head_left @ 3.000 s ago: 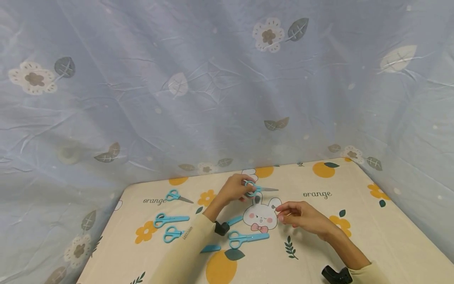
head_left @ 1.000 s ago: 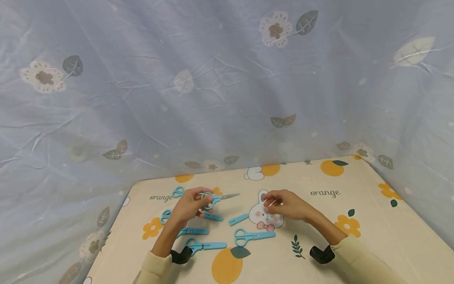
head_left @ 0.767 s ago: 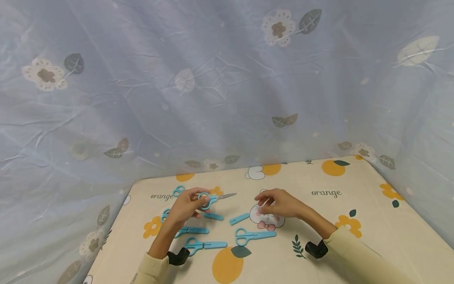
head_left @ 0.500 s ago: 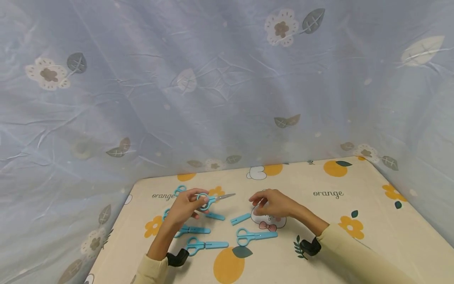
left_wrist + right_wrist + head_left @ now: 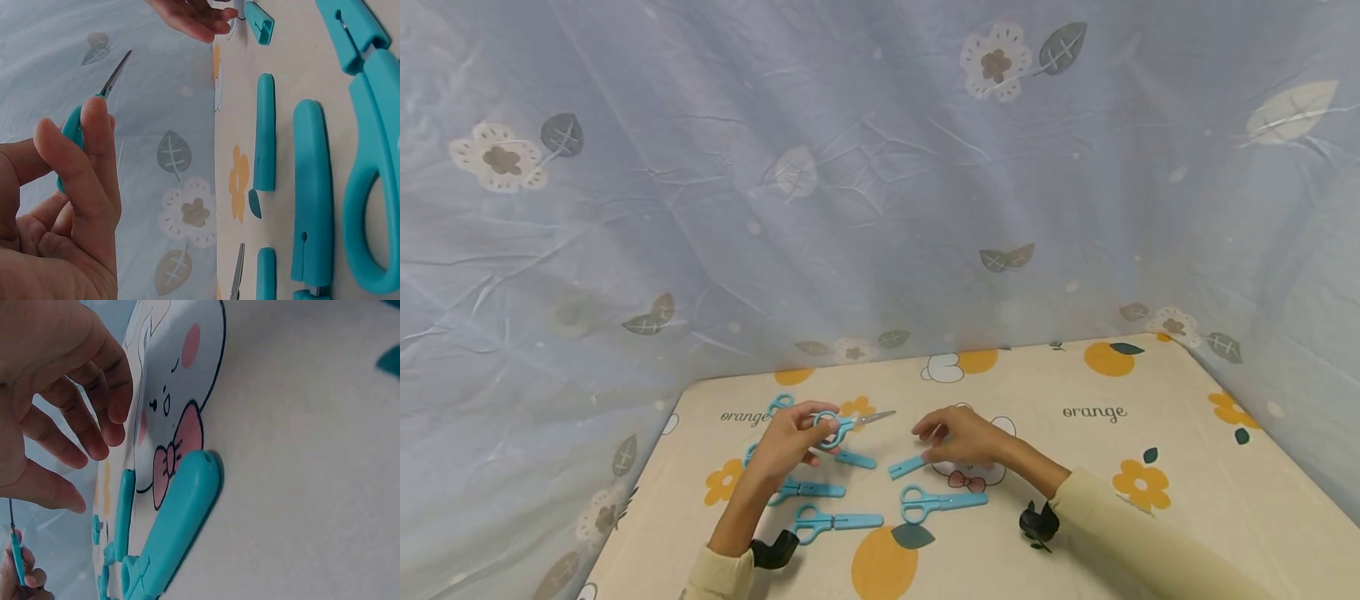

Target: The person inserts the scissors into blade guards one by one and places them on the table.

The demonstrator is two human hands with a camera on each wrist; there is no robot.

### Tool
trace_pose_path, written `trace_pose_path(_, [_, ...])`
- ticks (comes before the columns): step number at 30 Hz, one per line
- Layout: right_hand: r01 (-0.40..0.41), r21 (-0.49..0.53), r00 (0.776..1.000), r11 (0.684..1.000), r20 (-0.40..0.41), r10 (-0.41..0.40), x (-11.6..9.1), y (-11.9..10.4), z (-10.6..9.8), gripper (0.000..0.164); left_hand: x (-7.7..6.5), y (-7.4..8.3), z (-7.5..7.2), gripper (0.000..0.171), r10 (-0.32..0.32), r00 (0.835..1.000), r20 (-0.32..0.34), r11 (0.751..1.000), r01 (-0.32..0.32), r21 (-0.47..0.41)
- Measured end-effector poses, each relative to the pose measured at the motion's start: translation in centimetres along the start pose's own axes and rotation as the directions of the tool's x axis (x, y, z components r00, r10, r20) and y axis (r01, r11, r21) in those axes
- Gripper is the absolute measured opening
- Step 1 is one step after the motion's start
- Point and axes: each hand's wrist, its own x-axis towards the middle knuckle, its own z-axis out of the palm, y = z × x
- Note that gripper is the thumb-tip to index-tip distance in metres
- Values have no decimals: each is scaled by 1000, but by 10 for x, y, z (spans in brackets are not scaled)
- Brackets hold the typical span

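Observation:
Light-blue scissors (image 5: 835, 428) with bare metal blades are pinched by the handle in my left hand (image 5: 784, 443), raised over the table and pointing right. My right hand (image 5: 962, 439) hovers by a loose blue blade cover (image 5: 905, 467); its fingers are relaxed, with nothing held in the right wrist view. Another loose cover (image 5: 856, 459) lies just right of my left hand. In the left wrist view, the thumb and fingers hold the scissors' blue handle (image 5: 74, 128), part of which is hidden behind them.
Covered scissors (image 5: 943, 501) lie in front of my right hand. More covered scissors (image 5: 838, 522) and a further covered pair (image 5: 812, 489) lie near my left forearm. Blue handles (image 5: 781, 403) show behind my left hand. A patterned curtain (image 5: 880, 192) stands behind the cloth-covered table (image 5: 1187, 467).
Over three seconds my left hand carried the bare scissors leftward from above the printed rabbit. My right hand moved left across the rabbit to the loose cover; lately the left hand has barely moved.

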Motion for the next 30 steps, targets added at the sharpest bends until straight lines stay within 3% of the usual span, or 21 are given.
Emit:
trace_pose_path(8, [-35, -63, 999, 997, 17, 36, 6, -5, 7, 38, 0, 5, 1, 44, 6, 1000, -2, 1000, -6, -11])
trace_pose_path(15, [25, -121, 999, 992, 33, -22, 11, -10, 13, 37, 0, 2, 0, 43, -3, 1000, -2, 1000, 3, 8])
trace_pose_path(30, [49, -167, 999, 985, 18, -46, 14, -10, 25, 23, 0, -3, 2, 43, 6, 1000, 3, 1000, -6, 30])
